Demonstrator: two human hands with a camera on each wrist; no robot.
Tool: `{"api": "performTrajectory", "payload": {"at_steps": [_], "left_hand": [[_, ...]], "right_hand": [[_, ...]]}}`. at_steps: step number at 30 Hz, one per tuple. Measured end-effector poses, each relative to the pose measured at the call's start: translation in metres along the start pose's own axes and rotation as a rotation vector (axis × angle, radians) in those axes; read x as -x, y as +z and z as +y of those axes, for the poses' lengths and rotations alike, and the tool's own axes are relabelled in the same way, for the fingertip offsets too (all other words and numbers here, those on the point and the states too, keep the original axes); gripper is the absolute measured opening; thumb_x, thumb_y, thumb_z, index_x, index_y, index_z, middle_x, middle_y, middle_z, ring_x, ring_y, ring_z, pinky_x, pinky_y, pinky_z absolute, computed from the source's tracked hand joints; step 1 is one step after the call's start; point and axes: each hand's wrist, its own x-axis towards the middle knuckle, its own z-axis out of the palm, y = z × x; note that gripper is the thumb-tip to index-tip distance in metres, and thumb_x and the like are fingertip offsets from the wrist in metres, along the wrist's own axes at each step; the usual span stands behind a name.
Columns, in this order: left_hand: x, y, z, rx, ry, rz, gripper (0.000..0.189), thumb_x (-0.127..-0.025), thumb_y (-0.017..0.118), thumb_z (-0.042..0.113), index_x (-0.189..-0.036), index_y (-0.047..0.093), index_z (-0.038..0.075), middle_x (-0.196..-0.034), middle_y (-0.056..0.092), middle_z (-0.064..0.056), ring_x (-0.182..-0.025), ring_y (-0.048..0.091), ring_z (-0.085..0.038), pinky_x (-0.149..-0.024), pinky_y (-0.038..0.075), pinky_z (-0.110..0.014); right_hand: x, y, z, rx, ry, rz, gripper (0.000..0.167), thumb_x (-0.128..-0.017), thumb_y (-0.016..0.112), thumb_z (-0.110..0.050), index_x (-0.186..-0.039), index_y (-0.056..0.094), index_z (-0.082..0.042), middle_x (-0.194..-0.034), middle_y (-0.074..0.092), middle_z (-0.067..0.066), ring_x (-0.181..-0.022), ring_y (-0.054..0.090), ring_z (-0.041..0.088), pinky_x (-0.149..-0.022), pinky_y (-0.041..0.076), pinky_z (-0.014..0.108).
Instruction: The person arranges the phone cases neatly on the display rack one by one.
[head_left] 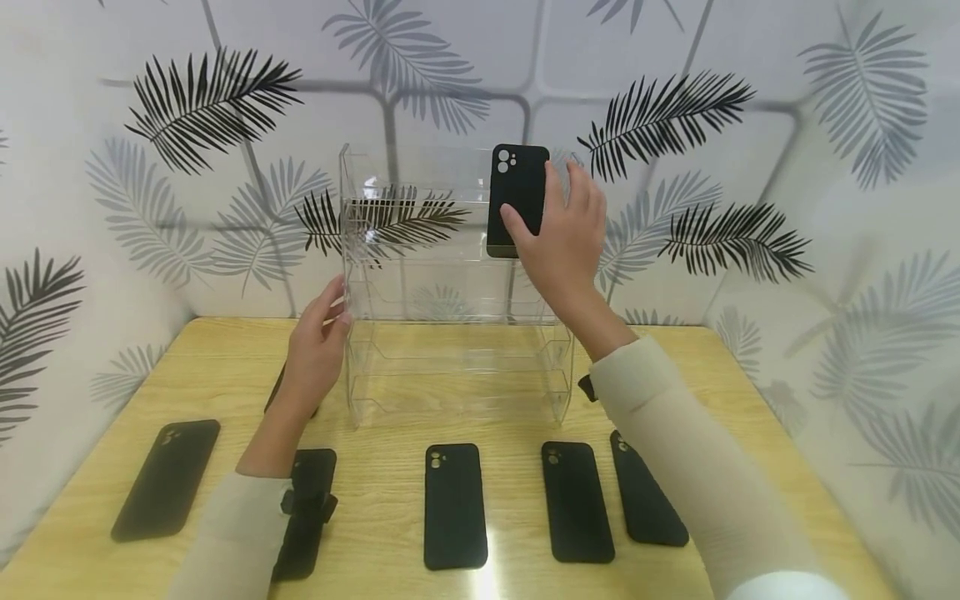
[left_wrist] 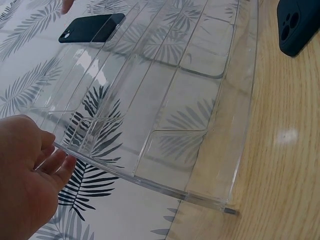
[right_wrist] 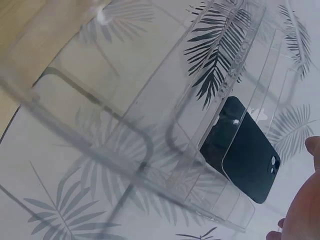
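A clear acrylic tiered rack (head_left: 461, 360) stands on the wooden table. My left hand (head_left: 318, 342) holds its left side panel, with the fingertips at the panel's edge in the left wrist view. On an upper tier, toward the right, a black phone case (head_left: 517, 196) leans upright, camera holes at the top. The right hand (head_left: 566, 233) is right by this case, thumb and fingers spread. In the right wrist view a gap shows between the case (right_wrist: 250, 160) and the hand (right_wrist: 302, 205), and the rack's clear front lip crosses the case's lower part.
Several more black phone cases lie on the table (head_left: 390, 517) in front of the rack: one at far left (head_left: 167, 479), one in the middle (head_left: 455, 507), one right of it (head_left: 577, 502). Another is partly under the right sleeve (head_left: 648, 500). A leaf-patterned wall covering (head_left: 862, 292) rises behind.
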Motion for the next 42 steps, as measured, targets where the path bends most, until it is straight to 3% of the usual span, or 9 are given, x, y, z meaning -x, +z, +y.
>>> {"api": "performTrajectory", "payload": {"at_steps": [6, 14, 20, 27, 31, 39, 42], "left_hand": [[0.000, 0.000, -0.001, -0.007, 0.003, -0.004, 0.056, -0.107, 0.047, 0.014, -0.160, 0.031, 0.024, -0.157, 0.041, -0.010, -0.140, 0.044, -0.032, -0.116, 0.039, -0.052], [0.002, -0.001, -0.001, -0.005, 0.003, -0.007, 0.057, -0.107, 0.047, 0.013, -0.160, 0.031, 0.025, -0.157, 0.041, -0.010, -0.139, 0.044, -0.033, -0.116, 0.039, -0.053], [0.002, 0.000, 0.000, -0.003, -0.013, -0.008, 0.057, -0.107, 0.047, 0.012, -0.160, 0.031, 0.025, -0.158, 0.040, -0.010, -0.140, 0.044, -0.032, -0.116, 0.039, -0.052], [0.009, -0.002, 0.025, 0.001, -0.030, -0.015, 0.056, -0.107, 0.044, 0.005, -0.160, 0.029, 0.011, -0.157, 0.038, -0.019, -0.140, 0.042, -0.039, -0.116, 0.037, -0.056], [0.011, -0.003, 0.033, 0.003, -0.028, -0.024, 0.055, -0.107, 0.042, 0.006, -0.160, 0.027, 0.008, -0.157, 0.038, -0.021, -0.139, 0.041, -0.042, -0.115, 0.038, -0.058], [0.004, -0.001, 0.012, 0.003, -0.028, -0.009, 0.056, -0.107, 0.045, 0.008, -0.160, 0.030, 0.015, -0.158, 0.039, -0.016, -0.140, 0.043, -0.036, -0.117, 0.038, -0.053], [0.005, -0.002, 0.018, 0.003, -0.031, -0.020, 0.056, -0.107, 0.044, 0.008, -0.160, 0.029, 0.014, -0.158, 0.038, -0.017, -0.141, 0.042, -0.038, -0.116, 0.038, -0.055]], "right_hand": [[0.023, -0.020, 0.019, -0.052, 0.032, -0.047, 0.077, -0.096, 0.058, -0.059, -0.155, 0.038, -0.014, -0.160, 0.030, 0.010, -0.149, 0.025, 0.029, -0.118, 0.035, 0.049], [0.063, -0.039, 0.057, -0.092, 0.055, -0.110, 0.075, -0.096, 0.062, -0.051, -0.155, 0.037, -0.012, -0.159, 0.032, 0.013, -0.149, 0.027, 0.034, -0.119, 0.029, 0.059], [0.104, -0.042, 0.090, -0.057, 0.051, -0.165, 0.073, -0.096, 0.065, -0.045, -0.153, 0.041, -0.006, -0.155, 0.036, 0.020, -0.145, 0.031, 0.041, -0.114, 0.033, 0.063], [0.146, -0.052, 0.121, 0.001, 0.095, -0.261, 0.074, -0.097, 0.062, -0.048, -0.153, 0.040, -0.005, -0.154, 0.036, 0.024, -0.140, 0.034, 0.047, -0.110, 0.034, 0.067], [0.168, -0.061, 0.142, 0.018, 0.147, -0.333, 0.076, -0.098, 0.059, -0.052, -0.153, 0.038, -0.003, -0.154, 0.034, 0.025, -0.140, 0.032, 0.050, -0.102, 0.038, 0.072], [0.204, -0.081, 0.185, 0.064, 0.203, -0.424, 0.080, -0.097, 0.061, -0.053, -0.149, 0.040, 0.003, -0.150, 0.034, 0.034, -0.134, 0.032, 0.059, -0.091, 0.038, 0.079], [0.217, -0.085, 0.200, 0.081, 0.197, -0.437, 0.079, -0.096, 0.063, -0.051, -0.146, 0.042, 0.007, -0.147, 0.037, 0.038, -0.130, 0.034, 0.062, -0.092, 0.036, 0.080]]}}
